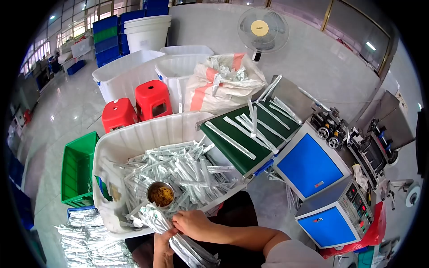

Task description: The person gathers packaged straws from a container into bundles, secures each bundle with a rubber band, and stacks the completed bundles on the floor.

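Note:
My left hand (163, 241) is wrapped round a bundle of long, thin silver-white packets (190, 251), held at a slant over my lap. Against the bundle's near side, my right hand (193, 224) is closed with its fingertips pinched; whatever they grip is hidden. Just beyond the bundle, a round metal bowl (165, 205) of yellow rubber bands (161, 195) rests among loose packets (178, 172). These packets fill much of a large white tub (105, 147) in front of me.
A green conveyor belt (228, 142) carrying several packets reaches the tub's right side, beside a blue-doored machine (308, 163). Stacked silver bundles (91, 243) and a green crate (67, 174) stand left. Behind are red stools (154, 96), a woven sack (196, 91) and a fan (262, 29).

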`<control>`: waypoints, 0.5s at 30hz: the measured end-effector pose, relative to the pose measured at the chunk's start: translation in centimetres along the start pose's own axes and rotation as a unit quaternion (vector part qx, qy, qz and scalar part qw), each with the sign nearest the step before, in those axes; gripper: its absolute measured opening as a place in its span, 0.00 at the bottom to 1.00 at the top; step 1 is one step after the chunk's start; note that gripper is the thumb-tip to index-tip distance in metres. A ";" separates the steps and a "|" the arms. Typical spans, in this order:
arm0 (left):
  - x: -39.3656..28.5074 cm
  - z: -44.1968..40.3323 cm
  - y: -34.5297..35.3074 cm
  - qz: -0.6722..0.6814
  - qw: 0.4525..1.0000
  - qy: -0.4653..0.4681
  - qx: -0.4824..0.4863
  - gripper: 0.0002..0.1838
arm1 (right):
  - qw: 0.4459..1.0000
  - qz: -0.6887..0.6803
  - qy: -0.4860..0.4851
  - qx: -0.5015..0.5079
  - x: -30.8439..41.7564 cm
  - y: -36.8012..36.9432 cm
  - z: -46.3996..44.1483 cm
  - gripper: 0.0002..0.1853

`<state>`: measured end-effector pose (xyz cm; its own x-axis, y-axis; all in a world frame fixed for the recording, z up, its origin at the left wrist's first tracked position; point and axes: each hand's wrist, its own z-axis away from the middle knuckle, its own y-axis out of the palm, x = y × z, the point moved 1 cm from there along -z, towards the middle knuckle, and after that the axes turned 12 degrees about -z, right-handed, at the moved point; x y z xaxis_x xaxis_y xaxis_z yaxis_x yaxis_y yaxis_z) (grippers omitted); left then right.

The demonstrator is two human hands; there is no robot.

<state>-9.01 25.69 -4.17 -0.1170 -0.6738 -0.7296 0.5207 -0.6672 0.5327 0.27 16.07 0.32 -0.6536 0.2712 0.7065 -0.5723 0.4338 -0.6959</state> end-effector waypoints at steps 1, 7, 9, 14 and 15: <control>0.2 0.1 0.0 -0.013 1.000 0.005 0.024 0.24 | 1.000 -0.002 -0.003 0.001 0.0 -0.4 0.5 0.05; -0.6 1.6 1.9 -0.074 0.989 0.070 0.110 0.27 | 0.987 -0.153 -0.029 -0.043 -0.3 -1.8 1.4 0.06; -0.6 1.7 2.2 -0.104 0.988 0.055 0.103 0.27 | 0.995 -0.103 -0.009 -0.010 -0.1 -2.2 1.4 0.06; -0.5 2.4 2.9 -0.085 0.993 0.076 0.028 0.21 | 1.000 -0.003 -0.009 -0.014 0.6 -2.3 2.3 0.06; -0.3 2.3 2.5 -0.108 0.991 0.068 0.037 0.21 | 1.000 -0.004 -0.012 -0.014 0.6 -2.4 2.2 0.06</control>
<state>-9.66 23.54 -1.62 -0.1010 -0.4663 -0.8789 0.4314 -0.8165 0.3837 0.11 13.31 2.14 -0.6605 0.2467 0.7091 -0.5642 0.4601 -0.6855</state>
